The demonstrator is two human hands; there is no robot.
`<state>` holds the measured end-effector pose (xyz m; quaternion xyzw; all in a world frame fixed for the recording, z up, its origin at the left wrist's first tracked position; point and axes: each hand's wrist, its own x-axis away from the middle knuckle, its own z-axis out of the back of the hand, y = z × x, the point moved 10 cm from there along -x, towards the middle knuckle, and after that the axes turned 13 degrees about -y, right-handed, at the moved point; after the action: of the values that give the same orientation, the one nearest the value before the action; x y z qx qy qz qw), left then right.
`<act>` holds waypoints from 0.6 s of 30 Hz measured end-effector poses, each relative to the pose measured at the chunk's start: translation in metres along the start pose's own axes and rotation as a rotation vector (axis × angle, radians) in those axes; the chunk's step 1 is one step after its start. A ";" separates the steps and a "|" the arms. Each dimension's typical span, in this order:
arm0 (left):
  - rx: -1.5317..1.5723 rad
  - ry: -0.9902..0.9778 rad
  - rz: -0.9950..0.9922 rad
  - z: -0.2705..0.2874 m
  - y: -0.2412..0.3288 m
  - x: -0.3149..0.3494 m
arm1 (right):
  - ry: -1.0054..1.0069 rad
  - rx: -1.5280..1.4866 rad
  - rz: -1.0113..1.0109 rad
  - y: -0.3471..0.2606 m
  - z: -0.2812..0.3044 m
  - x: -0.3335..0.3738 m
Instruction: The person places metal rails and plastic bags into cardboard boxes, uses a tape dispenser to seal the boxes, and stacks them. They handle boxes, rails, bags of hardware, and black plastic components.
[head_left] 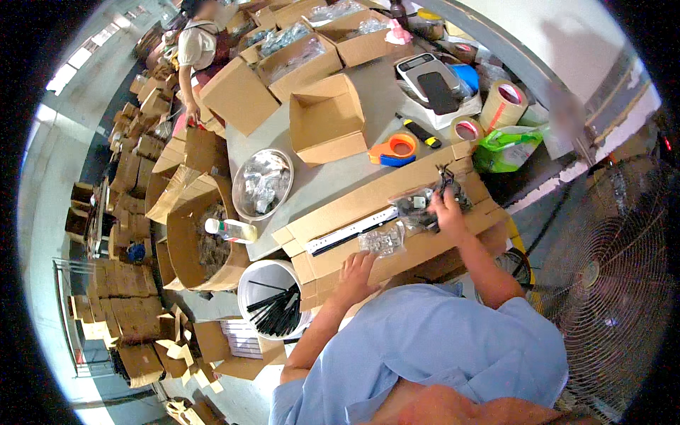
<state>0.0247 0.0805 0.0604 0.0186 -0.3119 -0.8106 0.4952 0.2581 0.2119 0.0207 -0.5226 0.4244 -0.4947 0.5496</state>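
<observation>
A long, shallow cardboard box lies open across the near side of the table. In it are a slim white-and-black rail, a clear bag of small metal parts and a plastic bag of dark parts. My left hand rests with fingers apart on the near flap, its fingertips close to the bag of small metal parts. At the box's right end, my right hand has its fingers bent around a black part, whose kind I cannot make out.
Beyond the box are an orange-and-blue tape dispenser, a yellow-black cutter, a small carton and a metal bowl. A white bucket of black strips stands left; a large fan stands right. Another person works far left.
</observation>
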 end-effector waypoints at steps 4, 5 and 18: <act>-0.286 -0.210 0.265 -0.047 -0.055 0.008 | 0.107 1.025 0.275 -0.017 0.014 -0.008; -0.277 -0.207 0.272 -0.046 -0.064 0.006 | -0.055 1.154 0.229 -0.003 0.000 -0.011; 0.210 -0.020 0.386 0.013 -0.113 0.006 | -0.605 0.896 0.130 -0.029 -0.098 -0.069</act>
<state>-0.0725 0.1173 0.0131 0.0020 -0.3972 -0.6642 0.6333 0.1487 0.2662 0.0366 -0.3289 0.0266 -0.4197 0.8456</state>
